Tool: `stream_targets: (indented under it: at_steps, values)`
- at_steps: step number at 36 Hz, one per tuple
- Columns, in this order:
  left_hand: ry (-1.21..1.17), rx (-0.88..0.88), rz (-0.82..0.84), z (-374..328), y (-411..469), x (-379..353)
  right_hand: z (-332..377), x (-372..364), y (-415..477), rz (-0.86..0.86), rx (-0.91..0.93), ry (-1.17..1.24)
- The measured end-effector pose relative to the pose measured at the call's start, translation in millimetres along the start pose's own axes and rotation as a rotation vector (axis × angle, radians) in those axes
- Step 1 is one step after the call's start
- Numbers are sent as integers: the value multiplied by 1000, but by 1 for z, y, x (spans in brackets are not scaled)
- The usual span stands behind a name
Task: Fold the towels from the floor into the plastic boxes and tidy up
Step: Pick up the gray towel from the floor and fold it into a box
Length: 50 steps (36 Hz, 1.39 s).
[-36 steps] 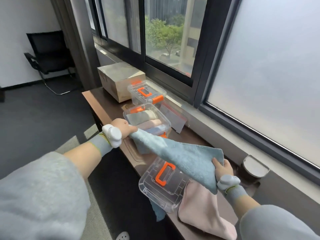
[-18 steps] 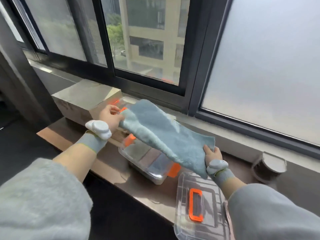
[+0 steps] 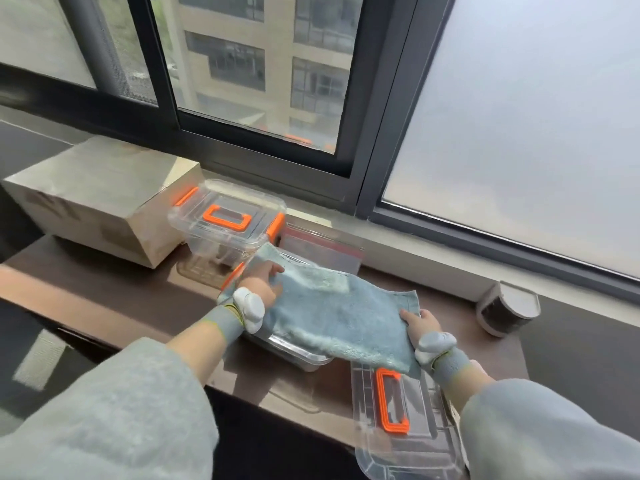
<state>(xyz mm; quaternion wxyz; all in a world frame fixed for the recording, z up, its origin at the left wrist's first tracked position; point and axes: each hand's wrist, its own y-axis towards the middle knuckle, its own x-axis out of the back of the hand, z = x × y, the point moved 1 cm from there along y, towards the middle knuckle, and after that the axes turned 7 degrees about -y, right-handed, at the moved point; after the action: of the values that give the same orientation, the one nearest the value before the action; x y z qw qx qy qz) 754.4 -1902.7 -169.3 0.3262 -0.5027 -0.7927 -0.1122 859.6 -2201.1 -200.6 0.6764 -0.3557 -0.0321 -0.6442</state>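
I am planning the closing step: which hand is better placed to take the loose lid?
Probably right: the right hand grips the towel directly beside the lid; the left hand grips its other end, across the box.

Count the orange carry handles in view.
2. Back handle: on the closed box by the cardboard box. Front handle: on the loose lid, front right. The towel may hide more.

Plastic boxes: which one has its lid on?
The far box beside the cardboard box; the near box, under the blue towel, has none.
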Motion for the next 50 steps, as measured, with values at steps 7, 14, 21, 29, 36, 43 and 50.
stream_targets:
  at_steps: [7, 14, 21, 29, 36, 43, 50]
  values:
    - [261, 43, 29, 6, 14, -17, -12, 2, -15, 81, -73, 53]
    - [513, -71, 111, 17, 27, -28, 1, 14, -31, 278, -162, 225]
    - [669, -204, 191, 28, 36, -38, -7, 20, -42, 453, -276, 279]
    - [266, -80, 223, 9, 36, -14, 31, 21, -52, 587, -242, 419]
    - [-728, 231, 257, -18, 15, 44, 105, -28, -68, 761, -175, 598]
    - [-1249, 432, 382, 8, -20, 33, 148, -97, -86, 878, 158, 349]
    - [-1162, 539, 12, 14, -27, 13, 93, -119, -70, 560, 613, -665]
